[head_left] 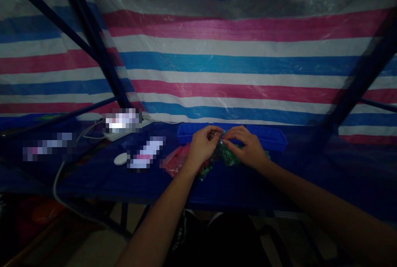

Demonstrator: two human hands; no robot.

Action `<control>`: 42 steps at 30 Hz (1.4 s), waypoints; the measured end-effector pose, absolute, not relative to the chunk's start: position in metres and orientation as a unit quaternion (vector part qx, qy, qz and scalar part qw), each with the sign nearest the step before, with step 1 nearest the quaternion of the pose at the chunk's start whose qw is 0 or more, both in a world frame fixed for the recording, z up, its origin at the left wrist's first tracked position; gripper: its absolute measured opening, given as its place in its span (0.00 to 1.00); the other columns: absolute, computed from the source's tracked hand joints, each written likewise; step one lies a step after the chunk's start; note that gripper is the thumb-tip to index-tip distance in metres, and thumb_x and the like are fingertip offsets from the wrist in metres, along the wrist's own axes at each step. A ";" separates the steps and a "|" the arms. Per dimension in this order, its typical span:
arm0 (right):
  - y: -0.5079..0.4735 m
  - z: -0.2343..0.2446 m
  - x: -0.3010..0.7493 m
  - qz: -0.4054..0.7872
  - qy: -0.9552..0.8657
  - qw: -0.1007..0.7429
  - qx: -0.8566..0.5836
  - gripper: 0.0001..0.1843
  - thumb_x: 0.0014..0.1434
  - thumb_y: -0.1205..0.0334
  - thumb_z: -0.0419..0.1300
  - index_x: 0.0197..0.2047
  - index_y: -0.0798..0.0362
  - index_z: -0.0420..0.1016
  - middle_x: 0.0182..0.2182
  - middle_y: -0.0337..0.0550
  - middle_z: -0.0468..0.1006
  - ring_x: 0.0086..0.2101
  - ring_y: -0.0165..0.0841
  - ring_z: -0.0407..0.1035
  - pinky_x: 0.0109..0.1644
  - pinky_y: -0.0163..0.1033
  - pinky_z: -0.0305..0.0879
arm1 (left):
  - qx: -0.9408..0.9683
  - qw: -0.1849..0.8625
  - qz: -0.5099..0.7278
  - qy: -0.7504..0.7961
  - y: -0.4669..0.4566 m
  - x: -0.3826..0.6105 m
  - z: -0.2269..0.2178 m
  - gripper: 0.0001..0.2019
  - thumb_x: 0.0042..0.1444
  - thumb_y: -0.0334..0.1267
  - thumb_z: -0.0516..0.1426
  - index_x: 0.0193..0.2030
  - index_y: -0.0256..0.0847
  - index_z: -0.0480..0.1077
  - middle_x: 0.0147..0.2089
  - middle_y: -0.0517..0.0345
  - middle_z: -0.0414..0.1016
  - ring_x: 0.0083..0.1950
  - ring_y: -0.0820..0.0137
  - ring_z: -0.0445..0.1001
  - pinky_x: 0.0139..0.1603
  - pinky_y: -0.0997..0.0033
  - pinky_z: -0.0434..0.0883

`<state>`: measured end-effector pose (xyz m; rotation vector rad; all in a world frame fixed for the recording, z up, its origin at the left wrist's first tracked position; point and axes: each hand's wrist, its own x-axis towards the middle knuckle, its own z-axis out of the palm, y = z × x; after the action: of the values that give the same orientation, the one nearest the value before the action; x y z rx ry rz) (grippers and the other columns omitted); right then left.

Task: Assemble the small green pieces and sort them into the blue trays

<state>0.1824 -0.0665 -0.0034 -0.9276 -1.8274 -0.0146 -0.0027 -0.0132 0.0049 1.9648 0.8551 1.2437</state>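
Both my hands meet over a blue-covered table [93, 176]. My left hand [201, 145] and my right hand [246, 147] pinch together at one small glinting item [221, 137] between their fingertips; I cannot make out what it is. Under my right hand lies a green plastic packet [229, 157]. Red or pink packets [175, 161] lie beside my left wrist. A shallow blue tray [273, 139] stands just behind the hands.
A white power strip [124, 134] with cables sits at the back left, and a small white oval object [120, 158] lies near it. A striped pink, blue and white tarp [235, 60] hangs behind. Dark metal poles [93, 39] cross at left and right.
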 end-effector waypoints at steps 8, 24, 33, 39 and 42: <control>-0.065 -0.004 0.187 0.049 -0.703 0.563 -0.431 0.13 0.63 0.56 0.65 0.51 0.47 0.80 0.45 0.45 0.84 0.42 0.40 0.79 0.51 0.49 0.74 | 0.793 0.273 0.431 0.333 -0.029 -0.001 0.015 0.19 0.61 0.34 0.60 0.58 0.45 0.65 0.45 0.57 0.84 0.38 0.69 0.80 0.41 0.69 0.72; -0.061 -0.004 0.190 0.029 -0.719 0.552 -0.422 0.07 0.60 0.62 0.64 0.43 0.48 0.79 0.39 0.43 0.81 0.39 0.39 0.76 0.47 0.46 0.73 | 0.802 0.169 0.453 0.352 -0.028 -0.002 0.017 0.18 0.59 0.38 0.64 0.55 0.43 0.69 0.48 0.53 0.81 0.45 0.65 0.80 0.44 0.67 0.72; -0.060 -0.003 0.195 -0.001 -0.729 0.550 -0.408 0.07 0.61 0.65 0.62 0.42 0.46 0.79 0.40 0.43 0.81 0.41 0.41 0.74 0.47 0.49 0.73 | 0.801 0.305 0.431 0.281 -0.024 0.001 0.009 0.15 0.68 0.37 0.56 0.60 0.46 0.73 0.55 0.51 0.80 0.54 0.64 0.79 0.54 0.62 0.76; -0.060 -0.002 0.193 -0.004 -0.757 0.532 -0.379 0.12 0.60 0.71 0.60 0.41 0.44 0.80 0.43 0.42 0.83 0.49 0.43 0.75 0.59 0.55 0.70 | 0.739 0.378 0.485 0.274 -0.017 0.003 0.007 0.13 0.64 0.38 0.61 0.53 0.39 0.74 0.52 0.46 0.81 0.50 0.65 0.81 0.56 0.60 0.77; -0.060 -0.002 0.193 -0.007 -0.757 0.530 -0.382 0.12 0.60 0.71 0.59 0.40 0.44 0.81 0.44 0.42 0.83 0.50 0.43 0.75 0.59 0.57 0.70 | 0.717 0.385 0.506 0.284 -0.014 0.002 0.005 0.12 0.62 0.34 0.62 0.52 0.37 0.72 0.47 0.47 0.81 0.46 0.67 0.82 0.52 0.64 0.78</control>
<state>0.1925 -0.0601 -0.0021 -0.9107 -1.8073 -0.0171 0.0019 -0.0142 0.0054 1.8273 0.7241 1.2895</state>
